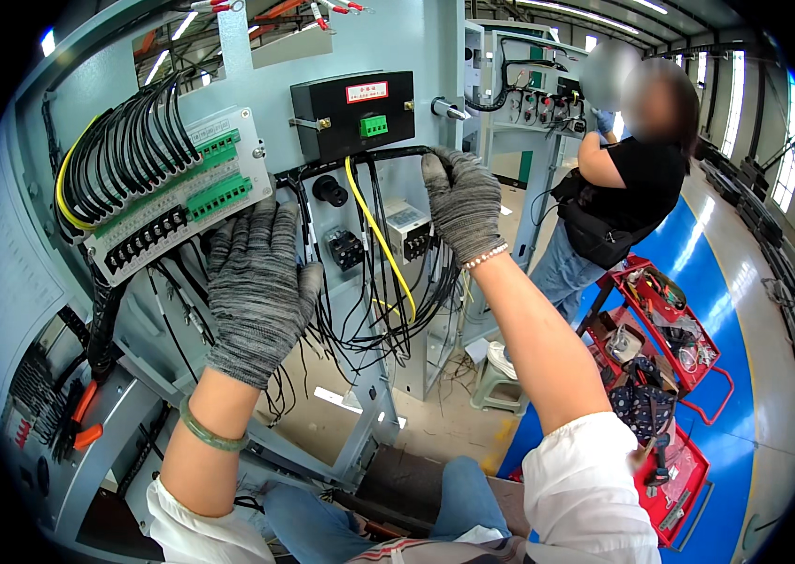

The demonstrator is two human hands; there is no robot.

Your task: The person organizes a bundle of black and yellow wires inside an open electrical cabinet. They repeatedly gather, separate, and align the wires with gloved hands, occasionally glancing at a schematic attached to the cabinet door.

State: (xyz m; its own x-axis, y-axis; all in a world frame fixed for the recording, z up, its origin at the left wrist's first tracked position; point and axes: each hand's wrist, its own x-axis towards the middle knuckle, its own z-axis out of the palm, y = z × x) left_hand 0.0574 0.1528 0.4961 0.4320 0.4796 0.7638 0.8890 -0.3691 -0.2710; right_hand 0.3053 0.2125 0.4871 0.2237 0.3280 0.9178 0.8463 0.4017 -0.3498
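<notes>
My left hand, in a grey knit glove, has its fingers stretched out. Its fingertips are by the lower right edge of a terminal board with green and black terminal blocks. Black wires arch over that board, along with a yellow one. My right hand, gloved alike, is closed at the right end of a taped black wire bundle; its fingertips are partly hidden. This bundle runs below a black box-shaped device with a green connector. A yellow wire and several loose black wires hang from it.
Grey-green cabinet framing surrounds the work. Behind the wires sit a white relay-like module and a black switch block. Orange-handled pliers lie at lower left. To the right, a person stands near red tool carts.
</notes>
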